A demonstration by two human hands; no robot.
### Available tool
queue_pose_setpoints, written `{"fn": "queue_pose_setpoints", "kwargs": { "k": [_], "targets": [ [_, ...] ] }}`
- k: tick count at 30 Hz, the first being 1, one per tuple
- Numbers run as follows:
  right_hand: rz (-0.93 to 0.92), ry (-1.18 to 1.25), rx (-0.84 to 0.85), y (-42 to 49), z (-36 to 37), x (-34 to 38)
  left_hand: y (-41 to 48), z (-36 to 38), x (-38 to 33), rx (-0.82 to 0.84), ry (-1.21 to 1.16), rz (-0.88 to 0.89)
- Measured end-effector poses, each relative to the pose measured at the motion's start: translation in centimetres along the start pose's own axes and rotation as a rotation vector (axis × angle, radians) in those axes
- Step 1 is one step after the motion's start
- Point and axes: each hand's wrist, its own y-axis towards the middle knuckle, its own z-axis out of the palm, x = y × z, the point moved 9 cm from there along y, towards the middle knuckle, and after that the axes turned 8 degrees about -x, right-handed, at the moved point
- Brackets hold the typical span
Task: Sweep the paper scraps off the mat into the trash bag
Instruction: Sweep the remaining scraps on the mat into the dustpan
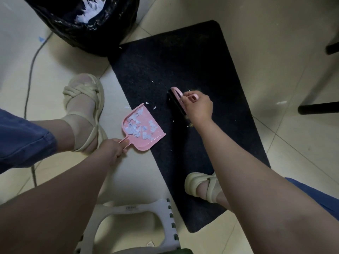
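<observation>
Gathering looks nearly done. The right hand [199,107] grips the pink hand brush [176,100] mid-mat [174,57]. The left hand [114,148] curls round the dustpan [146,115] handle at the mat's left edge. Most paper scraps [135,127] lie in it, with a few specks, seemingly paper, beside it. Next: sweep those in, then tip the pan into the trash bag [82,32] at the far-left corner.

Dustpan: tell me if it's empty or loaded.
Loaded. Pale paper scraps cover much of the pink dustpan, which the left hand holds by its handle.

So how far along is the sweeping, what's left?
Mostly done: the mat is nearly bare and the trash bag holds white scraps. In hand: the left hand holds the dustpan, loaded with scraps, at the mat's edge; the right hand grips the brush on the mat. Left: a few stray scraps near both, then emptying the dustpan.
</observation>
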Motion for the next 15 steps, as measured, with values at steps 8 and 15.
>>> {"fn": "queue_pose_setpoints", "kwargs": {
  "k": [8,15],
  "targets": [
    [0.0,-0.087,0.316,-1.6,3.1,0.1,0.0,1.4,0.5,0.018,0.013,-0.078],
    [-0.007,0.078,0.193,-0.2,0.5,1.2,0.1,1.7,0.3,0.026,-0.093,-0.056]
  ]
}}
